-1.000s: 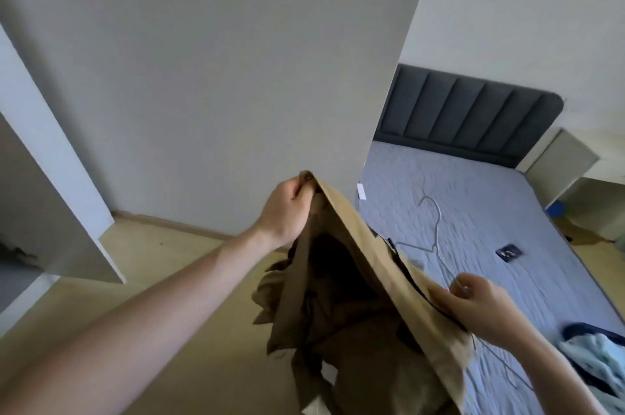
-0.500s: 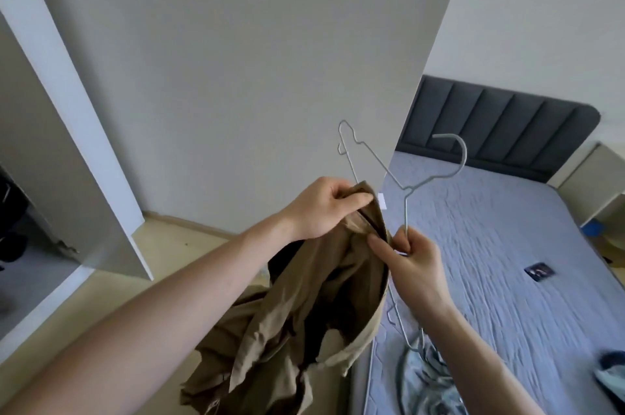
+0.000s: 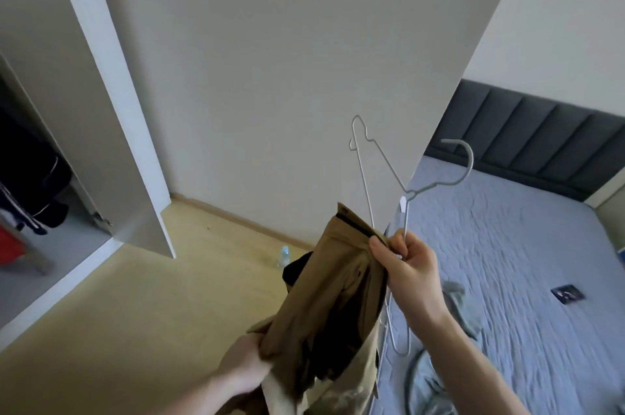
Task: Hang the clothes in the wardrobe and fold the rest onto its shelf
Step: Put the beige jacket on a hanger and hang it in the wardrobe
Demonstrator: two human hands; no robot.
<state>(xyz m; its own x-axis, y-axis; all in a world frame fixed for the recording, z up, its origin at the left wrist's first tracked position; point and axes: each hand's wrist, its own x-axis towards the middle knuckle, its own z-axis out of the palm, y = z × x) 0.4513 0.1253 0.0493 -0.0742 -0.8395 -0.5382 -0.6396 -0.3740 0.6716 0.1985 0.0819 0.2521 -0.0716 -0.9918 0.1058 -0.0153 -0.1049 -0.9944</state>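
Brown garment: a tan-brown piece with a dark lining, held up in the air just left of the bed's near edge, above the wooden floor; its top edge stands highest, the rest hangs down crumpled.
Wire hanger: thin grey metal, raised above the garment, its hook curving out over the bed, one shoulder loop pointing up in front of the wall panel; its lower end hangs between the garment and the bed.
Right hand: above the bed's near edge, fingers curled round the hanger's wire, thumb pressing the garment's upper edge against it, so hanger and cloth are pinched together.
Left hand: low and left of the bed, fingers closed on a bunch of the garment's lower cloth.
Bed: right side of the view, blue-grey quilted cover, dark padded headboard at its far end.
Grey cloth: lying rumpled on the bed's near edge, under the right forearm.
Small dark card: flat on the bed, well right of the hands.
Wardrobe: far left of the bed, across the floor, its door swung open; dark clothes hang inside, something red low down.
Plastic bottle: on the floor by the wall, left of the bed, just beside the garment; blurred.
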